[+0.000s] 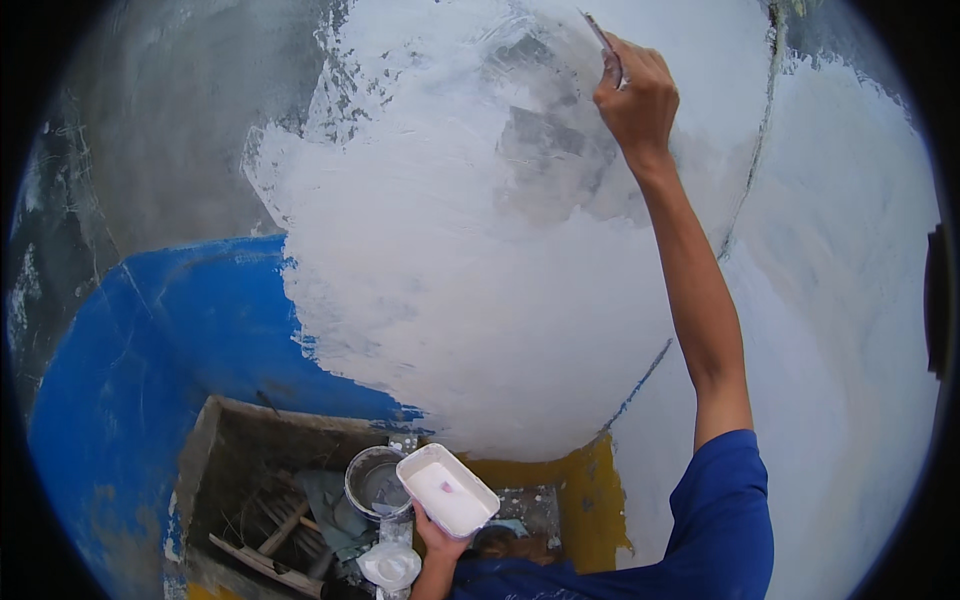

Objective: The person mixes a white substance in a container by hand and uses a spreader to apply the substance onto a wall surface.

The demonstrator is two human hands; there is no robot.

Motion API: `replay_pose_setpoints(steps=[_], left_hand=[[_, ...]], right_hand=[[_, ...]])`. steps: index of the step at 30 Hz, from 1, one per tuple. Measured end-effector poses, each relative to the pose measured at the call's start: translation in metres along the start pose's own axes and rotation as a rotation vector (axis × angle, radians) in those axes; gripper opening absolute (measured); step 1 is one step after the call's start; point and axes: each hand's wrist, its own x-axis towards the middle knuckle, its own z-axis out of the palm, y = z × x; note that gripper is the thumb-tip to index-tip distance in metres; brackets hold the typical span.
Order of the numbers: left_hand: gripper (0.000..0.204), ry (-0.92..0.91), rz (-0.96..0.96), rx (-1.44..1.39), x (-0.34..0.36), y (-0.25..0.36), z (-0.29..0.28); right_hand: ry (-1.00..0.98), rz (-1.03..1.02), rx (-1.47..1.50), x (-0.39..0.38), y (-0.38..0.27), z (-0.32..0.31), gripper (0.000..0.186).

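Observation:
High on the wall, my right hand (640, 100) is closed round the handle of a paintbrush (604, 45), whose tip points up and left at the wall; the bristles are hard to make out. White paint covers much of the wall (430, 240) in front of me, with a grey, thinly covered patch left of my right forearm. Low down, my left hand (440, 538) grips a rectangular white tub (488, 500) from below. White paint lies inside the tub, with a small pinkish spot in it.
A round, paint-stained bucket (352, 482) stands just left of the tub, with a crumpled white bag (390, 566) below it. Wooden sticks (285, 527) and a grey-green cloth (330, 512) lie in a concrete-walled bay (200, 445). Blue wall (180, 340) spreads left; yellow wall (592, 495) shows lower right.

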Motion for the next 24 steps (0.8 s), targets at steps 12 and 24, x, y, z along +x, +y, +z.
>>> replay_pose_setpoints(steps=[12, 24], left_hand=[[0.070, 0.028, 0.032, 0.049, -0.011, 0.003, -0.002], [0.070, -0.082, 0.113, 0.124, 0.004, 0.008, 0.024]], right_hand=[[-0.441, -0.156, 0.307, -0.094, -0.147, -0.002, 0.030], [-0.986, 1.607, 0.897, -0.204, -0.242, -0.240, 0.018]])
